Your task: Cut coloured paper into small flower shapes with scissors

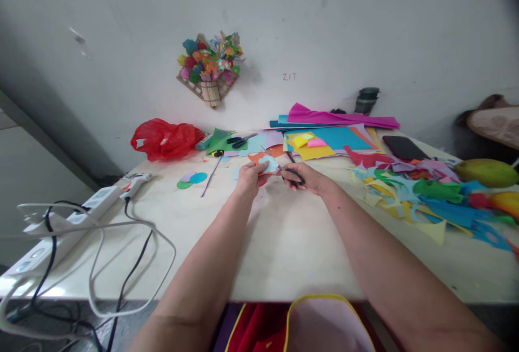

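Note:
Over the middle of the table (292, 254), my left hand (248, 178) pinches a small light blue paper piece (269, 164) between thumb and fingers. My right hand (308, 177) is wrapped round the black handles of a pair of scissors (295, 178). The scissor blades point left and meet or nearly meet the blue paper's right side; whether they touch it I cannot tell. Orange paper scraps (275, 151) lie just behind the hands. Left of my left hand are several paper circles (198, 178) in blue, green and purple, and a thin purple strip (211, 177).
A second pair of scissors (240, 141) lies on green paper. Coloured sheets (344, 137) are stacked behind. Paper offcuts (430, 200), a phone (404, 148) and yellow-green fruit (486, 172) lie right. A red plastic bag (166, 140), power strip (68, 227) and loose cables (162, 287) occupy the left.

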The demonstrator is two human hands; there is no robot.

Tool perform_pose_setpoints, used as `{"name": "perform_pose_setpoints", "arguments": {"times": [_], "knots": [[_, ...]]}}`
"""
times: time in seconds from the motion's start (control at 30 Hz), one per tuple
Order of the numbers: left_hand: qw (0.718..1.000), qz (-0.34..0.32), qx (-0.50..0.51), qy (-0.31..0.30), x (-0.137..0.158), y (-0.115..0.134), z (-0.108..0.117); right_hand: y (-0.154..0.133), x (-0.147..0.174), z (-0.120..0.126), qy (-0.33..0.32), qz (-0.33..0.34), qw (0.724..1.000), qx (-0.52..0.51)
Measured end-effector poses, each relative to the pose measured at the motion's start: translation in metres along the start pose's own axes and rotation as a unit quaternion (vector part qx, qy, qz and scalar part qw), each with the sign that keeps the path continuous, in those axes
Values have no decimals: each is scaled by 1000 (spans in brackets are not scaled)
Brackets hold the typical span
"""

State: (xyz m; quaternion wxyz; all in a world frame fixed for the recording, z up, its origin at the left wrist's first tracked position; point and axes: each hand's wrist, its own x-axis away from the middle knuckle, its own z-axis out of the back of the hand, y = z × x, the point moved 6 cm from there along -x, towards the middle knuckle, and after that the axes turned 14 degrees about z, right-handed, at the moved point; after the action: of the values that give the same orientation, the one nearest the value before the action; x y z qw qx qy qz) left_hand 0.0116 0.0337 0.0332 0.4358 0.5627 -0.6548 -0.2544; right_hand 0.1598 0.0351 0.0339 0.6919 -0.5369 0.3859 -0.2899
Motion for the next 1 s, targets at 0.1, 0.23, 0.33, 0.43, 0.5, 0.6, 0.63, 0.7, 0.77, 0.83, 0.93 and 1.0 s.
{"name": "perform_pose_setpoints", "arguments": {"times": [0.1,0.23,0.33,0.43,0.5,0.6,0.63,0.7,0.77,0.83,0.93,1.0], "knots": [[1000,0,1,5,0,0,0,-3,1,-1,5,-8,1000,0],[1000,-3,-1,4,1,1,0,-6,2,-3,16,-20,1000,-2],[1000,-7,-7,6,1,1,0,-7,2,-4,18,-21,1000,-1],[1000,-12,-7,6,1,2,0,-7,0,-5,20,-18,1000,-5],[1000,-14,-5,7,0,1,1,-7,0,-6,22,-15,1000,-10],[1000,-15,-5,9,-2,2,2,-8,-1,-6,25,-12,1000,-8],[1000,-15,-6,8,-2,2,2,-8,0,-6,25,-11,1000,-5],[1000,-15,-9,6,-2,2,2,-9,0,-7,24,-12,1000,0],[1000,-13,-14,5,-1,2,2,-9,0,-7,23,-11,1000,-3],[1000,-11,-14,7,-1,2,2,-8,-1,-7,23,-9,1000,-11],[1000,-8,-10,11,0,3,2,-4,-2,-7,28,-4,999,-21],[1000,-8,-8,14,0,3,2,-2,-3,-6,29,1,999,-23]]}}
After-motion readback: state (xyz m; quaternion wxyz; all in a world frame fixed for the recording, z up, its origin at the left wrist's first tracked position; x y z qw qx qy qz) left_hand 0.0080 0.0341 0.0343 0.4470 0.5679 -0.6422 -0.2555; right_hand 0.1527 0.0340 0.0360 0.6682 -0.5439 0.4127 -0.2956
